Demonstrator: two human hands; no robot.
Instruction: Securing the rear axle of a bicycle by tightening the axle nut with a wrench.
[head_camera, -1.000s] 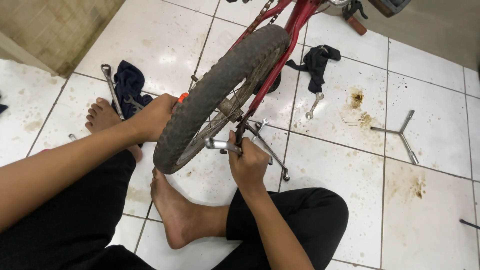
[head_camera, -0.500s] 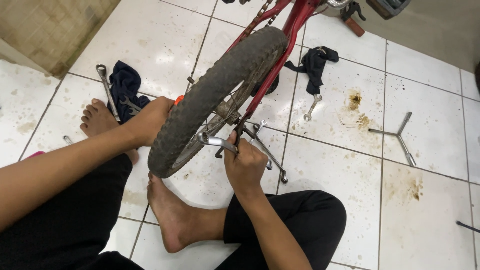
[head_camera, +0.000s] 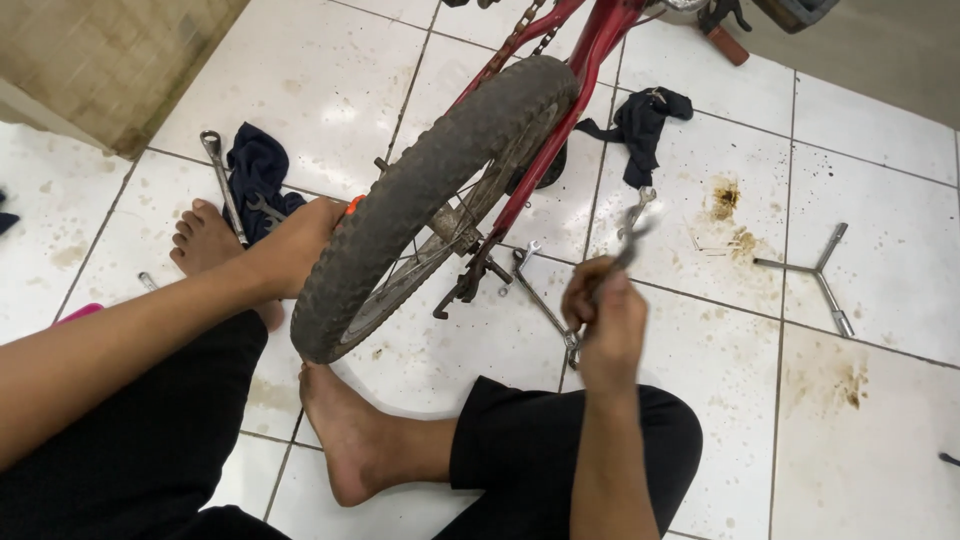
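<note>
I am bracing the bike wheel (head_camera: 420, 210) at frame centre with my left hand (head_camera: 295, 245), its fingers hidden behind the tyre, so I cannot tell their spread. My right hand (head_camera: 600, 320) is closing round a spanner (head_camera: 628, 225) right of the wheel, lifting it clear of the tiled floor (head_camera: 880, 390).

Left hand (head_camera: 300, 245) reaches forward (arm outstretched); right hand (head_camera: 603, 310) raised, fingers (head_camera: 585, 285) curled.
</note>
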